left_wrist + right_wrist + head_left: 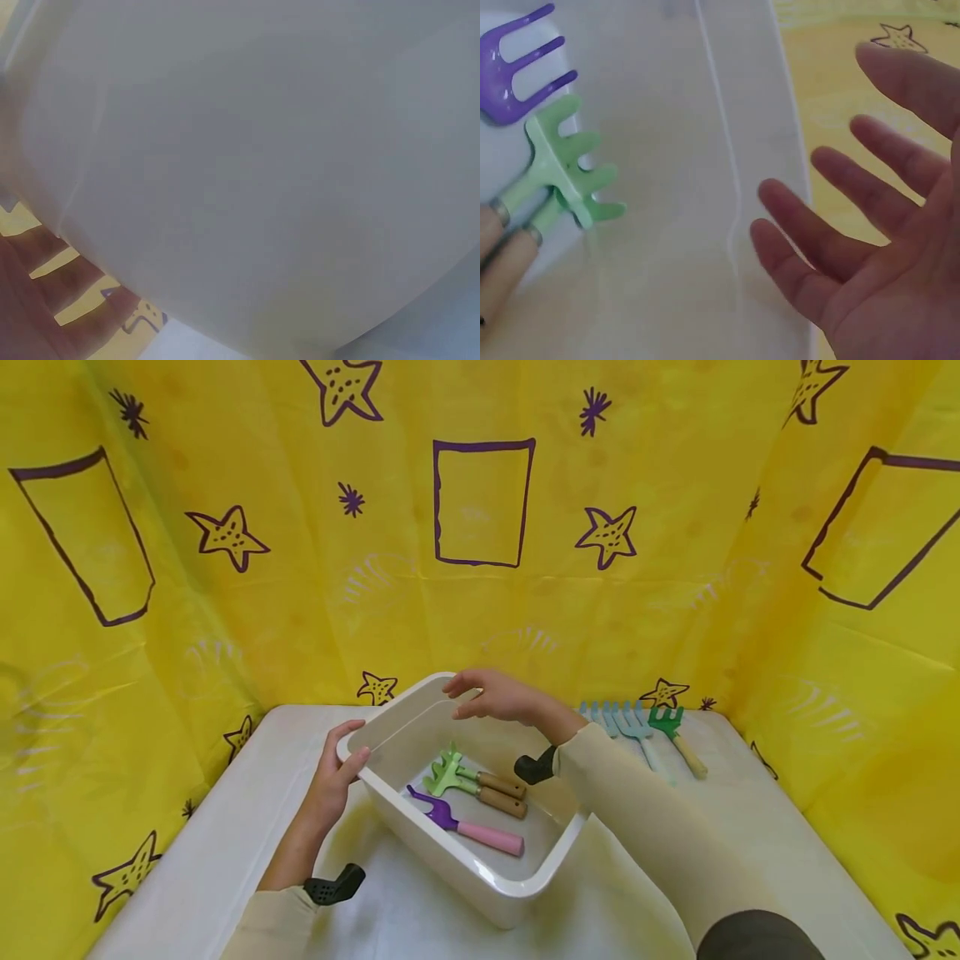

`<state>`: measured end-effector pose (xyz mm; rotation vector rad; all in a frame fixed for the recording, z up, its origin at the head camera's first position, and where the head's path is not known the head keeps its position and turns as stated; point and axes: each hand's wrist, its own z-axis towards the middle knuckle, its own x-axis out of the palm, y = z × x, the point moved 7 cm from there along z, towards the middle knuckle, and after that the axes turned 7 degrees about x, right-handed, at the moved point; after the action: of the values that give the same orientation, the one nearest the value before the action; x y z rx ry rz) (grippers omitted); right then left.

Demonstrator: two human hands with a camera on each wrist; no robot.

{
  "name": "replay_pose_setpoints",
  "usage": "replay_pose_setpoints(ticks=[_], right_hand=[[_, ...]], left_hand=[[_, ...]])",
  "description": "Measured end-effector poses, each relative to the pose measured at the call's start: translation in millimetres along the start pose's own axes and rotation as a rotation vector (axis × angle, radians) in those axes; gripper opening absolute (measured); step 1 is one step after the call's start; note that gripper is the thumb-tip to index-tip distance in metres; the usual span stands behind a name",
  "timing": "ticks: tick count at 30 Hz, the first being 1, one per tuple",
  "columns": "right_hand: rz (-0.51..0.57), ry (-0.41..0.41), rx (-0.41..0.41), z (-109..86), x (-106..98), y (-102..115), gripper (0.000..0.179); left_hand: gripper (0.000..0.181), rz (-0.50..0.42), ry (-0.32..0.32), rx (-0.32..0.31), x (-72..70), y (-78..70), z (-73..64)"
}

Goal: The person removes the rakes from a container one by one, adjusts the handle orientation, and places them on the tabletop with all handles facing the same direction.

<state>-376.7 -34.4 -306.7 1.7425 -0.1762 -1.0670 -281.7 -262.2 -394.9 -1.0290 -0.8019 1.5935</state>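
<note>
While left hand [335,775] seemingly grips the tub [442,852], right hand [500,695] hovers — loosely spread, empty.

The bin [491,874] is white, rakes [483,794] green and brown, fork [460,828] purple-and-pink, backdrop [480,602] star-patterned yellow.

Right of the white tub [457,870] that the left hand [335,781] grips, light blue hand rakes [634,724] and a green hand rake [678,737] with a wooden handle lie on the white table [405,914].
</note>
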Motion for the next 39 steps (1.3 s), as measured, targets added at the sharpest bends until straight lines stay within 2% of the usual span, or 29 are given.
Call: replay_pose_setpoints(ticks=[6, 9, 17, 25, 29, 36, 39], right_hand=[[0.053, 0.038, 0.062, 9.8, 17.7, -15.3, 0.040], [0.038, 0.069, 0.097, 12.1, 23.8, -23.7, 0.040], [-0.049, 0.276, 0.223, 13.8, 51.0, -49.0, 0.041], [-0.065, 0.405, 0.476, 0.9, 68.1, -68.9, 0.045], [-0.062, 0.447, 0.563, -3.6, 73.1, -77.0, 0.042], [-0.122, 0.552, 0.633, -10.8, 87.3, -92.1, 0.036], [-0.158, 0.586, 0.632, -11.7, 93.6, -98.2, 0.033]], left_hand=[[0.050, 0.000, 0.002, -0.002, -0.7, -0.3, 1.0], [0.049, -0.001, -0.003, 0.002, -2.0, -1.1, 1.3], [0.049, 0.001, -0.015, 0.003, -5.5, -0.3, 1.3], [0.048, -0.002, -0.012, 0.022, -5.6, -2.0, 2.2], [0.048, -0.005, -0.013, 0.022, -4.8, -0.8, 2.7], [0.049, -0.011, -0.005, 0.008, -2.4, 2.8, 0.6], [0.049, -0.013, -0.002, 0.000, -1.4, 3.6, -0.9]])
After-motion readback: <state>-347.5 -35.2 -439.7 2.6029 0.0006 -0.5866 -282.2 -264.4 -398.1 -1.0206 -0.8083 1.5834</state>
